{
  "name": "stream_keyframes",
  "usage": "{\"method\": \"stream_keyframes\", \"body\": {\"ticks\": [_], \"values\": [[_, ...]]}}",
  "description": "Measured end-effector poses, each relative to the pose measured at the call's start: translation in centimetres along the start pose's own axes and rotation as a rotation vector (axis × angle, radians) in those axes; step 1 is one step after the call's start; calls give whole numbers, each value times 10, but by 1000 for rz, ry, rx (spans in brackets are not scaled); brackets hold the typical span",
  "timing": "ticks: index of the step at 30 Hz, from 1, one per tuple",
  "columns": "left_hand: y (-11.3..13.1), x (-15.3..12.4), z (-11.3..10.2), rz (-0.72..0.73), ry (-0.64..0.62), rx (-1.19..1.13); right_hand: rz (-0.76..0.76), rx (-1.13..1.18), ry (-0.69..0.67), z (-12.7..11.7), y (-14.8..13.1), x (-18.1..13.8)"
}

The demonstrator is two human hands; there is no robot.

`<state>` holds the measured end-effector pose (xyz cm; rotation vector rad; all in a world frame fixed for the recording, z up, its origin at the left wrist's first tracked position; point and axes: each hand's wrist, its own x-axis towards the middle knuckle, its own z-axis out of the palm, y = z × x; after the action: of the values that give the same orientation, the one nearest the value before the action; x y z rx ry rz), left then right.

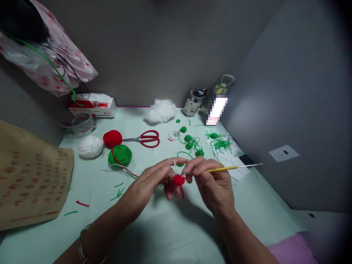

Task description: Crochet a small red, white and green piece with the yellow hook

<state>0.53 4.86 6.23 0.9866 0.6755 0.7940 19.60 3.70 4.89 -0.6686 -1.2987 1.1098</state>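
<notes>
My left hand (154, 181) pinches a small red crocheted piece (179, 180) with a red tail hanging below it. My right hand (213, 181) is closed round a yellow-handled crochet hook (231, 168), its tip at the red piece and its metal end pointing right. Red and white yarn strands run from the piece to the left, toward the red yarn ball (112, 138), the green yarn ball (120, 154) and the white yarn ball (90, 146) on the pale green table (165, 234).
Red-handled scissors (147, 138) lie behind the yarn balls. Several small green crocheted pieces (192, 141) and green yarn scraps (220, 143) sit mid-table. White stuffing (161, 111), a pen jar (194, 102), a bottle (222, 90), a tissue box (93, 105) stand at the back; brown paper (30, 176) left.
</notes>
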Motion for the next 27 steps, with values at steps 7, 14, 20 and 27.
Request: {"method": "stream_keyframes", "body": {"ticks": [7, 14, 20, 27], "values": [[0, 0, -2, 31, 121, 144, -24, -34, -160, -6, -3, -2], [3, 1, -9, 91, 82, 161, -23, -89, -247, -7, -10, -1], [5, 0, -11, 54, 41, 135, -44, -192, -300, -8, -15, 0], [5, -1, -15, 77, 20, 159, -90, -248, -323, -10, -17, 2]]}}
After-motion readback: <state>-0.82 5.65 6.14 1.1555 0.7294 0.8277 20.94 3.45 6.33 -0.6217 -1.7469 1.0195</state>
